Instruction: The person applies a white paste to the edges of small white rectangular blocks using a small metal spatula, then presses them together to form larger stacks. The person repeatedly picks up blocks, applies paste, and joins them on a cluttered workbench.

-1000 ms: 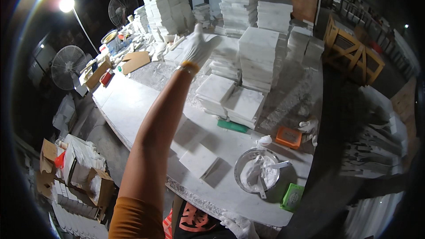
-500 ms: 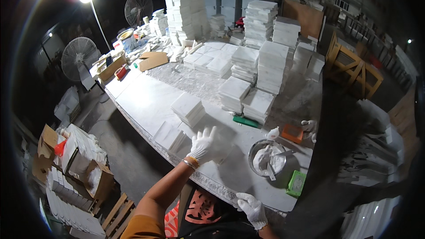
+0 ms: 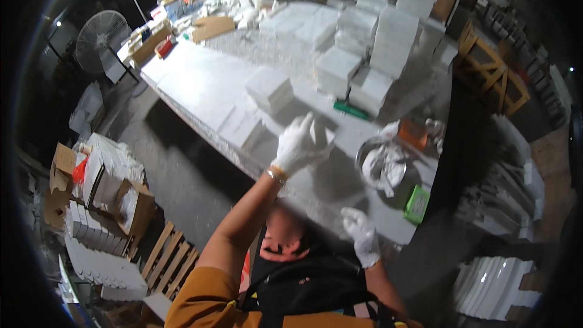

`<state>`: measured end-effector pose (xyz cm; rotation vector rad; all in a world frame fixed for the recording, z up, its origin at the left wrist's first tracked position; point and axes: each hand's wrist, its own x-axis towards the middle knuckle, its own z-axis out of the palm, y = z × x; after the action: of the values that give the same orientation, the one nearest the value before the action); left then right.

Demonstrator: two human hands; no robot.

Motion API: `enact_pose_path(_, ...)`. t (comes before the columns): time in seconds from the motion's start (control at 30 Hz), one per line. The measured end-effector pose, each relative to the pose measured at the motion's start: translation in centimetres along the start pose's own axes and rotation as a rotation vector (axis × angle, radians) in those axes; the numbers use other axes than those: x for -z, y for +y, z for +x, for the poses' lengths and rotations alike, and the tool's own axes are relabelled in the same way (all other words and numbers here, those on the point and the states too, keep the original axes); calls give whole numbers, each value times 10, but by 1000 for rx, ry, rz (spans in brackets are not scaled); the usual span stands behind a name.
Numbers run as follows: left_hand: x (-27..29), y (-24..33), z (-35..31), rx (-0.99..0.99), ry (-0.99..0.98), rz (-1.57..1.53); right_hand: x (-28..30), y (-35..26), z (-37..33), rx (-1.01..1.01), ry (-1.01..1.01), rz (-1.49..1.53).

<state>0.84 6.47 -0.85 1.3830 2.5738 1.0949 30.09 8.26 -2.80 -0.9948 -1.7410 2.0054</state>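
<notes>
My left hand (image 3: 300,144), in a white knit glove, is over the near part of the worktable. Its fingers are bent around a white tile (image 3: 330,138), whose pale edge juts out at the hand's right; the glove hides most of it. My right hand (image 3: 362,235), gloved too, hangs at the table's near edge with its fingers loosely apart and nothing in them. Left of my left hand lies a low stack of white tiles (image 3: 241,127), and a taller stack (image 3: 269,90) stands just beyond it.
A metal bowl of white paste (image 3: 385,164), with a tool in it, stands right of my left hand. Near it are a green packet (image 3: 417,205), an orange box (image 3: 413,134) and a green block (image 3: 351,110). Tall tile stacks (image 3: 393,42) rise behind. Cartons (image 3: 136,206) stand on the floor left.
My left hand has moved away from me and slightly right, its spread fingers now bent. My right hand has also shifted up and right in view. The whole view has tilted down.
</notes>
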Motion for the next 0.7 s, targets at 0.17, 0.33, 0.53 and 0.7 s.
enact_pose_path(0.17, 25, 32, -52, 42, -107, -248, -4, 4, 13, 39, 66, 238)
enact_pose_path(0.33, 1, 60, -129, 57, -189, -408, -9, 5, 12, -61, -4, 227)
enact_pose_path(0.53, 28, 50, -141, 242, -380, -872, -12, -4, 18, -48, 25, 544)
enact_pose_path(0.7, 24, 25, -150, 701, -585, -1440, -4, 1, 14, -106, 41, 680)
